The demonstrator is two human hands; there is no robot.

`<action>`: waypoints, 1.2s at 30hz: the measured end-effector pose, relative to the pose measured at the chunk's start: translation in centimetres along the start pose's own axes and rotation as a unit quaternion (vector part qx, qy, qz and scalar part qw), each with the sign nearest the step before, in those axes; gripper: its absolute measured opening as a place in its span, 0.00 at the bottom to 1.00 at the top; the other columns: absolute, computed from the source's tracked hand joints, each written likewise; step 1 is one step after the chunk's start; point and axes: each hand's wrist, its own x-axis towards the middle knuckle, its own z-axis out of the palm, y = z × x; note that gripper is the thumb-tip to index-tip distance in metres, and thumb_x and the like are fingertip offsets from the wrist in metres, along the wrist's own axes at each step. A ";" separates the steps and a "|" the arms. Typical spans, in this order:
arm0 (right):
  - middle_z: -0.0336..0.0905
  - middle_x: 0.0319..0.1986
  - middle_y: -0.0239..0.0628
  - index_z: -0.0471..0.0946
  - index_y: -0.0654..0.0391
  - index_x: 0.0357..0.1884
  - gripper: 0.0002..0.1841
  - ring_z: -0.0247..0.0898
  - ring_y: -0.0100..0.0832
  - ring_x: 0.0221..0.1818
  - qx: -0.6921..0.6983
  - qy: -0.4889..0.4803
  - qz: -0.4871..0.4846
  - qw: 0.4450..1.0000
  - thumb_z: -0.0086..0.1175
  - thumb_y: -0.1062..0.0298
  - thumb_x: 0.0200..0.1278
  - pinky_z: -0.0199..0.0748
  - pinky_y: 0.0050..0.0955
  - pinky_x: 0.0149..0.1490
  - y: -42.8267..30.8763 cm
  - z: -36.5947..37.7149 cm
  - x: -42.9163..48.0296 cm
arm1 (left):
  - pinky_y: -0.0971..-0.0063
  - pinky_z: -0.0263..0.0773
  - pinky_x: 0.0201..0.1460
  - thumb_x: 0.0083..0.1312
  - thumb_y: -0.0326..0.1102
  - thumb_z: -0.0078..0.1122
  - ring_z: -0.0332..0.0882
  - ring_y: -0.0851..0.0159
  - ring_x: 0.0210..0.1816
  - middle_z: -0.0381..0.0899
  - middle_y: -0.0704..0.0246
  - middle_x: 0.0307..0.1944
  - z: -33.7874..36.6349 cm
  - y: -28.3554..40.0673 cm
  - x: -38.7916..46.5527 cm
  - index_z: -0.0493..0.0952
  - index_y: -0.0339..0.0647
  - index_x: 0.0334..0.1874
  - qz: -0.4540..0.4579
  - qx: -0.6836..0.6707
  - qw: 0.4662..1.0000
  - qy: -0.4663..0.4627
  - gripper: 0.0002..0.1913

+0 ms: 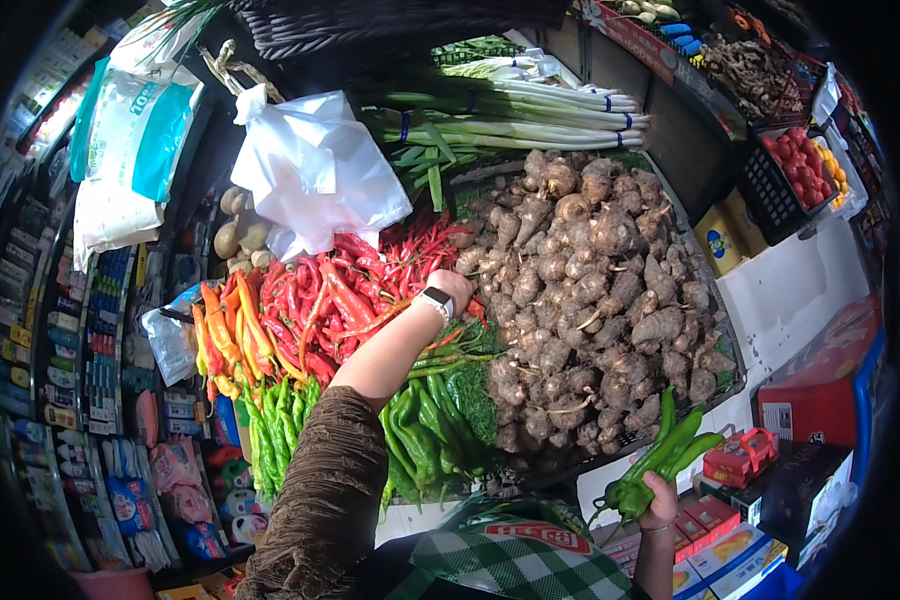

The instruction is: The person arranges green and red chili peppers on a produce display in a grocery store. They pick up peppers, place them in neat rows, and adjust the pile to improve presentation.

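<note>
My left hand (452, 288), with a watch on its wrist, reaches over red chili peppers (349, 289) at their border with a heap of taro corms (577, 300). Its fingers are hidden, so what it grips cannot be told. A small red pepper (478, 309) lies just beside it. At the lower right my right hand (660, 504) is closed around several long green peppers (656, 465). Below my left forearm lie more green peppers (424, 427) and light green chilies (277, 420). Orange peppers (232, 330) are piled at the left.
A white plastic bag (319, 169) hangs over the red peppers, near bundled scallions (525, 112). A dark wicker basket (390, 26) is at the top. Shelves of packaged goods (64, 322) stand left. Tomatoes in a black crate (769, 191) and red boxes (741, 454) are at the right.
</note>
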 end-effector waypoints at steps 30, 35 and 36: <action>0.75 0.49 0.41 0.65 0.60 0.63 0.30 0.75 0.38 0.51 0.030 -0.002 -0.007 1.000 0.58 0.72 0.56 0.77 0.38 0.52 1.0 -2.3 0.2 | 0.58 0.78 0.47 0.58 0.43 0.62 0.84 0.49 0.41 0.85 0.54 0.37 -1.2 -2.2 -1.0 0.83 0.43 0.43 -0.199 -0.326 0.889 0.251 0.15; 0.76 0.49 0.43 0.65 0.61 0.63 0.29 0.75 0.36 0.49 -0.007 -0.002 -0.018 1.000 0.57 0.69 0.58 0.77 0.35 0.51 0.7 -1.4 -0.3 | 0.62 0.78 0.51 0.58 0.43 0.61 0.83 0.53 0.47 0.85 0.55 0.42 -0.9 -0.5 3.1 0.84 0.43 0.43 -0.254 -0.316 0.898 0.172 0.15; 0.76 0.49 0.42 0.65 0.60 0.63 0.29 0.75 0.36 0.50 -0.008 0.000 -0.021 1.000 0.57 0.69 0.58 0.77 0.35 0.51 0.6 -1.3 -0.5 | 0.62 0.78 0.52 0.58 0.42 0.61 0.83 0.53 0.47 0.85 0.55 0.43 -1.0 -0.2 3.3 0.84 0.42 0.43 -0.261 -0.310 0.902 0.148 0.15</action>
